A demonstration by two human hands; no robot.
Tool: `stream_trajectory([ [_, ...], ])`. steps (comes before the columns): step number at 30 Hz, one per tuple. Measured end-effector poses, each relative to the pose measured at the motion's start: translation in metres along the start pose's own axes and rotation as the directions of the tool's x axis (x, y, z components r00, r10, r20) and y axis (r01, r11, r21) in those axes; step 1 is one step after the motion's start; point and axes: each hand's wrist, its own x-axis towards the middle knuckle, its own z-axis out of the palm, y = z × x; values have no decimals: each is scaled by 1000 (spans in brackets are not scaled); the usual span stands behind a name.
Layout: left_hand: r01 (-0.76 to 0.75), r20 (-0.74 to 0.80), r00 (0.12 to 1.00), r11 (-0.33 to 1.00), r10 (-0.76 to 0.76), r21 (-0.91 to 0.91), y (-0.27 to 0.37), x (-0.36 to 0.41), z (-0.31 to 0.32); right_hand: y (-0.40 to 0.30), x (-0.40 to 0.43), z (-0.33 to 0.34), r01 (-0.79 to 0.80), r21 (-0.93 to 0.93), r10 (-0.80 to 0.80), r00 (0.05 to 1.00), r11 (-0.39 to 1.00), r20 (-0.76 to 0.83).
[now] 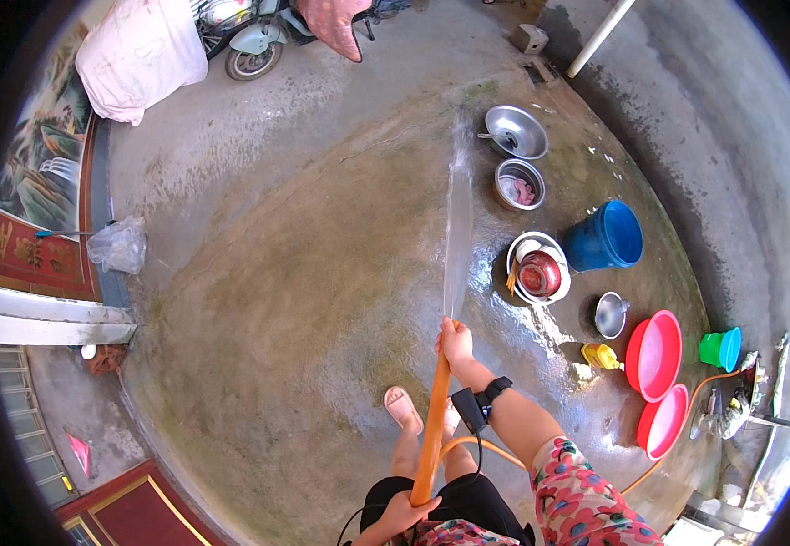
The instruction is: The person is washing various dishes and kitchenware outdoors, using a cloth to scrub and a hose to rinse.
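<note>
An orange hose (432, 423) runs up in front of my body. My right hand (455, 339) grips it near its outlet, with a black device strapped at the wrist. Lower down, close to my lap, my left hand (405, 512) is closed around the same hose. Water (460, 232) streams from the outlet away from me and splashes on the wet concrete floor (286, 300). Right of the stream stand a large metal basin (528, 130), a metal pot (507, 174) with something pink inside, and a white basin (565, 290) holding a red bowl (540, 273), white dishes and chopsticks.
To the right are a blue bucket (589, 239), a metal bowl (611, 315), a yellow bottle (598, 355), two red basins (654, 355) and a small green bucket (711, 348). A scooter (251, 48) and covered vehicle are at the top left. A concrete wall (702, 170) bounds the right.
</note>
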Motion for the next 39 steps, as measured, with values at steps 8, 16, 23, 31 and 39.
stream_trajectory([
  [8,-30,-4,1000,1000,30,4,-6,-1,-4,5,-1,8,-68,-5,68,995,998,68],
  [16,-66,15,998,990,65,127,-1,-3,-6,15,-6,-27,-255,59,251,966,965,64],
  [23,-27,73,997,990,17,142,2,1,-6,27,-1,-61,-203,108,208,977,973,-38],
  [31,-21,58,998,992,14,124,9,5,-10,28,2,-64,-131,172,161,971,976,-176],
  [39,-28,78,997,990,18,138,14,11,-12,19,7,-70,-159,187,195,961,969,-194],
])
